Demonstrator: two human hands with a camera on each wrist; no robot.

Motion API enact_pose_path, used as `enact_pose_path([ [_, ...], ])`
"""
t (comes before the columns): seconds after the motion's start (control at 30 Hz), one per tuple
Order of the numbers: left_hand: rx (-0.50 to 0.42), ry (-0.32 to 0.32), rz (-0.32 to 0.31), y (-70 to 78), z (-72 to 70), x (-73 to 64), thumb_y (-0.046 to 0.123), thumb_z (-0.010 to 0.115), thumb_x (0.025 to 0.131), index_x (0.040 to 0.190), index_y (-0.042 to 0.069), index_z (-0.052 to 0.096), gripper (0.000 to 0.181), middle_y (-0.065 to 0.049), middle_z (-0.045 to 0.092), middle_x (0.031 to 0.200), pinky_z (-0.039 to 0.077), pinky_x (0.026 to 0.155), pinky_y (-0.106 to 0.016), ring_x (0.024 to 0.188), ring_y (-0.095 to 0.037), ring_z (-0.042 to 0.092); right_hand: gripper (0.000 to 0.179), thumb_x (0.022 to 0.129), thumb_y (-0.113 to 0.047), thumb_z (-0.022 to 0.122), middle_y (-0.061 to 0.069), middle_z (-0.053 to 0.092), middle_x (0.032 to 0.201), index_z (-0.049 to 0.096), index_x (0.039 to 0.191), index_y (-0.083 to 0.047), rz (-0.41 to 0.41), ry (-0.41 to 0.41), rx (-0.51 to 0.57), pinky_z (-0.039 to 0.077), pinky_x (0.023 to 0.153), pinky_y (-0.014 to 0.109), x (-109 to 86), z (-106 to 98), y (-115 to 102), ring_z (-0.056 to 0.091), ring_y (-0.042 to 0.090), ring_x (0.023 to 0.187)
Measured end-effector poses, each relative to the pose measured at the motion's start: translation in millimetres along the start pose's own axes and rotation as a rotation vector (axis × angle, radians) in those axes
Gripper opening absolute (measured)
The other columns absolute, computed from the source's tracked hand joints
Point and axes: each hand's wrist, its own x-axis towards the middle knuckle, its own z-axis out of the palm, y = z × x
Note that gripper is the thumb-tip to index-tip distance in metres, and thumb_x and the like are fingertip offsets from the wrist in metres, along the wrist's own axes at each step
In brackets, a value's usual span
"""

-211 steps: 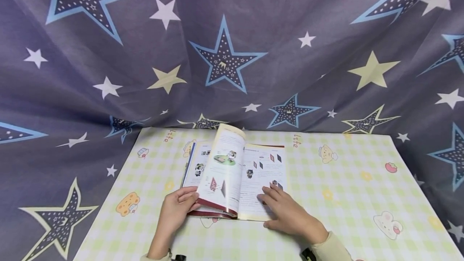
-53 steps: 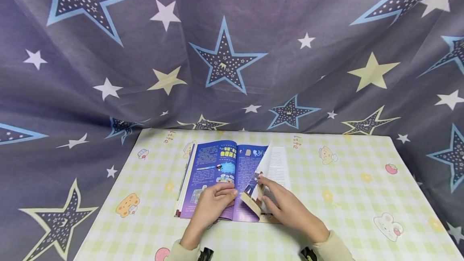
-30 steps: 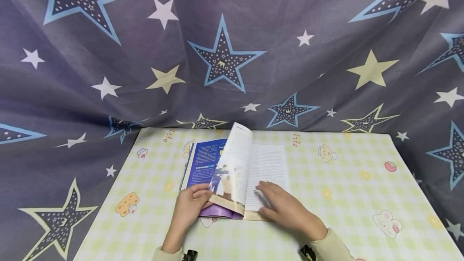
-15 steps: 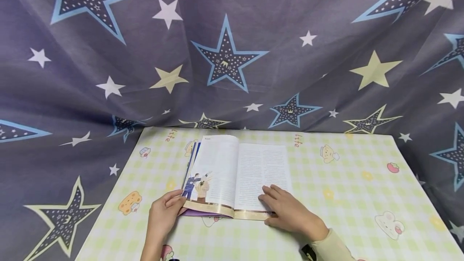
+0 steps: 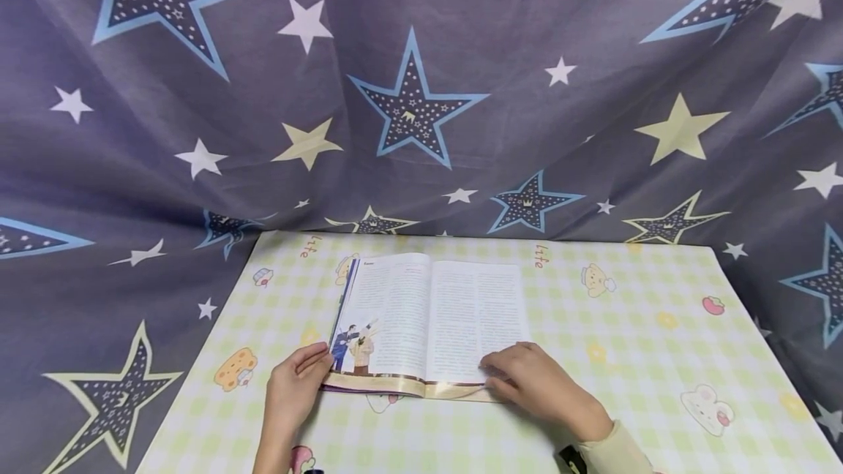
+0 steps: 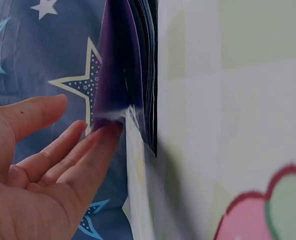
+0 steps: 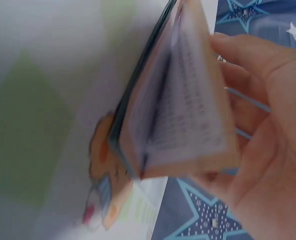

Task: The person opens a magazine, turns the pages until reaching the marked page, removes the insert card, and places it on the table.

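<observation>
A magazine [image 5: 474,313] lies spread on the table, with a small picture of figures low on its left page [image 5: 388,313]. My left hand [image 5: 293,386] is at that page's lower outer edge. In the left wrist view its fingertips [image 6: 110,132] touch a purple leaf [image 6: 110,65], and the thumb stands apart. My right hand [image 5: 540,382] is at the lower right corner, where the bottom edge of the page bows up. The right wrist view shows the lifted page [image 7: 198,115] with the thumb at its edge and fingers curled behind it; more leaves fan out underneath.
The table wears a green-and-white checked cloth [image 5: 632,357] printed with cartoon animals. A dark curtain with stars [image 5: 500,35] hangs behind the table's far edge and down both sides.
Earlier, leaves were turned from right to left, past purple pages. Since half a second ago, the left page has settled flatter; my right hand has shifted slightly right and begun lifting the right page's corner.
</observation>
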Motion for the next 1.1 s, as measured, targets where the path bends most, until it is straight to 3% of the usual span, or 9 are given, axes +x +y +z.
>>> enact_pose_path([
  [0.2, -0.017, 0.002, 0.010, 1.7, -0.2, -0.4, 0.020, 0.071, 0.095, 0.123, 0.001, 0.069, 0.034, -0.014, 0.071, 0.115, 0.052, 0.076, -0.011, 0.106, -0.024, 0.069, 0.040, 0.087, -0.035, 0.079, 0.000, 0.066, 0.100, 0.070, 0.117, -0.010, 0.114, 0.162, -0.134, 0.054, 0.075, 0.039, -10.1, -3, 15, 0.062, 0.016, 0.085],
  [0.37, -0.005, 0.006, 0.028, 2.8, 3.8, 0.1, 0.019, 0.070, 0.095, 0.117, 0.004, 0.072, 0.027, -0.009, 0.074, 0.107, 0.052, 0.076, -0.012, 0.098, -0.015, 0.071, 0.061, 0.087, -0.055, 0.073, 0.000, 0.063, 0.091, 0.064, 0.127, -0.009, 0.267, 0.175, -0.188, 0.052, 0.064, 0.037, -14.8, -6, 18, 0.060, 0.018, 0.074],
  [0.5, 0.000, -0.002, 0.060, 5.6, 10.2, 0.4, 0.020, 0.070, 0.095, 0.115, 0.005, 0.074, 0.025, -0.007, 0.075, 0.104, 0.051, 0.077, -0.012, 0.098, -0.016, 0.071, 0.069, 0.089, -0.060, 0.067, 0.003, 0.069, 0.093, 0.060, 0.133, -0.008, 0.302, 0.171, -0.152, 0.056, 0.069, 0.043, -14.5, -3, 16, 0.066, 0.021, 0.076],
  [0.83, -0.055, -0.077, 0.131, 21.1, 34.5, -1.8, 0.017, 0.071, 0.094, 0.114, 0.004, 0.074, 0.024, -0.007, 0.075, 0.103, 0.054, 0.080, -0.018, 0.097, -0.016, 0.071, 0.073, 0.088, -0.042, 0.077, 0.009, 0.068, 0.116, 0.050, 0.145, -0.005, 0.130, 0.328, -0.061, 0.055, 0.086, 0.049, -5.4, 1, 12, 0.065, 0.029, 0.106],
  [1.1, -0.165, -0.201, 0.231, 42.3, 63.9, -6.0, 0.018, 0.072, 0.095, 0.114, -0.001, 0.072, 0.027, -0.008, 0.075, 0.103, 0.055, 0.086, -0.024, 0.099, -0.019, 0.071, 0.080, 0.090, -0.027, 0.076, 0.006, 0.066, 0.115, 0.035, 0.154, -0.003, -0.002, 0.291, 0.000, 0.051, 0.095, 0.049, 10.6, 1, 5, 0.062, 0.025, 0.113],
])
